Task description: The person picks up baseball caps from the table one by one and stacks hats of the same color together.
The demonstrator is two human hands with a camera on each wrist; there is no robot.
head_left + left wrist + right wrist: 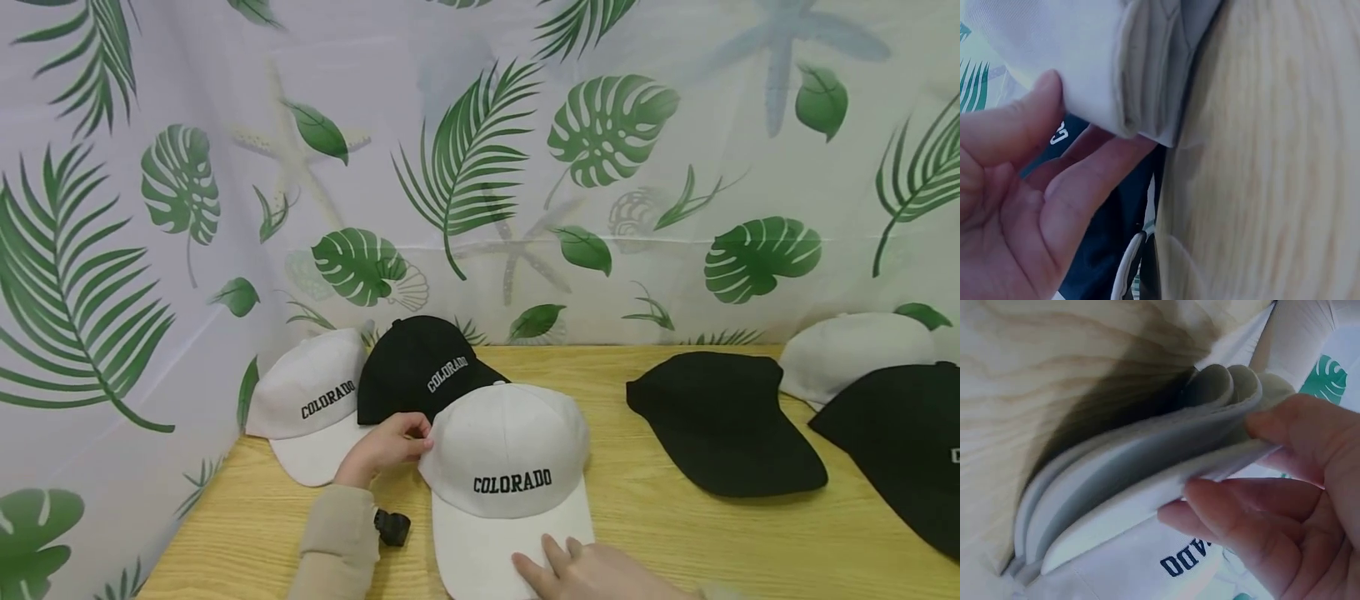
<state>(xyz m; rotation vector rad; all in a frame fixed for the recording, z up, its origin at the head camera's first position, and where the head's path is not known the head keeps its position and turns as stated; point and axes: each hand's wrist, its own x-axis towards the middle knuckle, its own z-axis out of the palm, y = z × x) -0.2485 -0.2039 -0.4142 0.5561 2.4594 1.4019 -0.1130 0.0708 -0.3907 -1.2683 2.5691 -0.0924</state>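
Observation:
A white cap (517, 437) with black COLORADO lettering sits on the table at centre, brim towards me. At its left side, my left hand (390, 448) pinches the lower edge of the crown, with folded white layers (1147, 69) close by in the left wrist view. My right hand (603, 573) is at the brim. In the right wrist view, its thumb and fingers pinch the uppermost white brim (1129, 509), while more white brims (1079, 472) lie nested beneath it, so the caps are stacked. A black COLORADO cap (408, 367) stands right behind my left hand.
Another white COLORADO cap (315, 375) lies at the left against the black one. To the right are a black cap (723, 425), a white cap (855, 354) and a second black cap (900, 442). A leaf-patterned cloth (480, 292) hangs behind the wooden table (637, 525).

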